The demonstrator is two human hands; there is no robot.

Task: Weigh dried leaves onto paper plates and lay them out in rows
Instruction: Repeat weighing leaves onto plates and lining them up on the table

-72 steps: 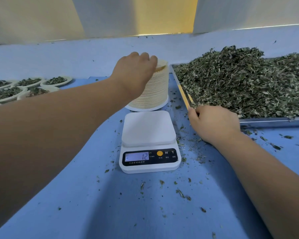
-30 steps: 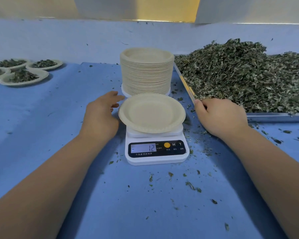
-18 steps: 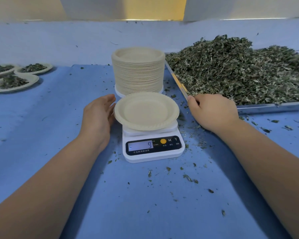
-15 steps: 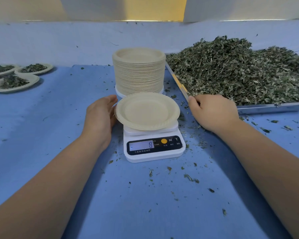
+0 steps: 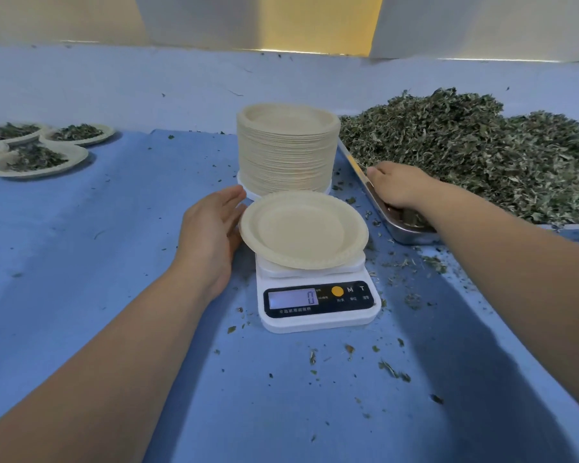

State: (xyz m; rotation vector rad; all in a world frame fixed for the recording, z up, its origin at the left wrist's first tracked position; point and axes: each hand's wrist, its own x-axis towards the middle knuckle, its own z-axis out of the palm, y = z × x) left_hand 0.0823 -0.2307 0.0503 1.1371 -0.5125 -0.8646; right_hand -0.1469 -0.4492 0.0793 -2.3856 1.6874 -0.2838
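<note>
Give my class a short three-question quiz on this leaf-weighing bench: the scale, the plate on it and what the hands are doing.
1. True or false: the paper plate on the scale holds leaves.
2. Choose one: the scale's display reads A) 0, B) 12, C) 50.
3. Fill in: the right hand reaches into the metal ____ heaped with dried leaves.

Key:
1. False, the plate is bare.
2. A.
3. tray.
</note>
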